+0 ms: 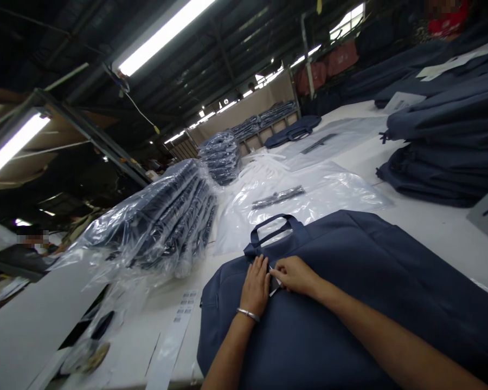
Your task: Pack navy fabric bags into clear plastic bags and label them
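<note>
A dark blue bag (374,281) lies flat on the white table before me, its strap handle (274,235) pointing away. My left hand (255,287) rests on the bag just below the handle, fingers stretched out and lying flat; a silver bracelet circles that wrist. Close beside it, my right hand (295,275) pinches the edge of a small tag (275,285), grey with white edges, against the bag's surface. Fingers partly cover the tag, so I cannot make out how it is attached.
Plastic-wrapped blue bags (166,211) are stacked at the left. Clear plastic sleeves (276,197) lie beyond my bag. Folded blue bags (451,146) are piled at the right. A strip of printed labels (179,325) lies left of the bag. Other people are partly visible at the far edges.
</note>
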Motion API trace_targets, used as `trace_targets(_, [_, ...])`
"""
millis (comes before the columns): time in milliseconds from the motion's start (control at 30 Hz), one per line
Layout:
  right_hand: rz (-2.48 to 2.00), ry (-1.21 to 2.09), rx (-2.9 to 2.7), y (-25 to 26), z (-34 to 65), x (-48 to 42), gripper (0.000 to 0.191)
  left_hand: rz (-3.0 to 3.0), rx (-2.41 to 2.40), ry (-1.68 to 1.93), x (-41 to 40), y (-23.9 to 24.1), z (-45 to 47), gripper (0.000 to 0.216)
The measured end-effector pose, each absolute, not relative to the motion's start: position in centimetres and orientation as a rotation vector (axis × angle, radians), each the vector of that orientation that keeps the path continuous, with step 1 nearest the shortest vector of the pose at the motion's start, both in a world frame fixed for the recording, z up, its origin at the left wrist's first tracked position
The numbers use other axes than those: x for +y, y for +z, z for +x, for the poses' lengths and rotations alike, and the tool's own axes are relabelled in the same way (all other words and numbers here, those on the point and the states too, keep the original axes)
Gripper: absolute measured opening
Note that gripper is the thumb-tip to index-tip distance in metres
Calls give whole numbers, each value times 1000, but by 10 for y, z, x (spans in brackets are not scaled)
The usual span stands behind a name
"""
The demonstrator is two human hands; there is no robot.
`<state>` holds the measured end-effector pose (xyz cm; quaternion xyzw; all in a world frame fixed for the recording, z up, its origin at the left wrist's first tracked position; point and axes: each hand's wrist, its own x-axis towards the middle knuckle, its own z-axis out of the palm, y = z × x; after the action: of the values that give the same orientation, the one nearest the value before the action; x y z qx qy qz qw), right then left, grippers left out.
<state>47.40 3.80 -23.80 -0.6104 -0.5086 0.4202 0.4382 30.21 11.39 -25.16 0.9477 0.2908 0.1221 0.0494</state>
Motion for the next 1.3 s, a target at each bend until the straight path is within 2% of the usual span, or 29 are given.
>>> trace_targets(133, [-1770, 141, -1390, -218, 511, 52, 29, 3005, 855, 447, 114, -264, 302, 49])
trace_targets(200, [-1938, -36, -1514, -209, 528, 71, 34, 3033, 847, 473, 114, -268, 303, 49])
trace_targets(400, [-2079, 80, -1957, -210, 544, 144, 30, 3017, 836, 532, 115, -273, 303, 49])
trace_targets(500, [-2106, 131, -2114, -214, 541, 164, 20, 3002, 818, 552, 113, -271, 303, 49])
trace_targets(567, [-2106, 112, -2183, -212, 542, 167, 13, 2990, 804, 558, 109, -267, 303, 46])
trace_targets(633, [-2072, 32, -2217, -206, 546, 164, 16, 2967, 776, 555, 104, -259, 303, 40])
trace_targets(767, [-1980, -186, -2215, -184, 554, 142, 28, 2888, 720, 548, 96, -247, 304, 27])
trace_targets(900, [-1866, -365, -2266, -154, 549, 106, 27, 2823, 736, 570, 95, -249, 303, 22])
trace_targets(1000, [-1763, -442, -2354, -138, 539, 72, 23, 2790, 703, 597, 97, -258, 303, 35])
trace_targets(1133, [-1795, -275, -2369, -139, 524, 23, 22, 2677, 644, 651, 98, -270, 303, 43])
trace_targets(1300, [-1805, 12, -2380, -179, 506, -24, 33, 2579, 612, 653, 90, -265, 302, 28])
